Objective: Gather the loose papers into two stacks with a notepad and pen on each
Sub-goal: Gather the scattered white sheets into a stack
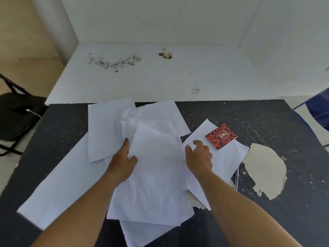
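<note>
Several loose white papers (106, 132) lie overlapped across the dark table (267, 122). My left hand (122, 161) grips the left edge of the top sheet (156, 166), thumb on top, fingers underneath. My right hand (199, 157) rests at that sheet's right edge, fingers spread over a paper (226, 157) lying to the right. A small red-and-black notepad (221, 136) sits on that right paper, just beyond my right fingers. A thin pen (236, 177) pokes out from under the papers' right edge.
A large patch of peeled surface (265, 168) shows pale on the table at the right. A white, stained board (160, 72) lies behind the table. A black chair (16, 114) stands at the left, a blue one (318, 113) at the right.
</note>
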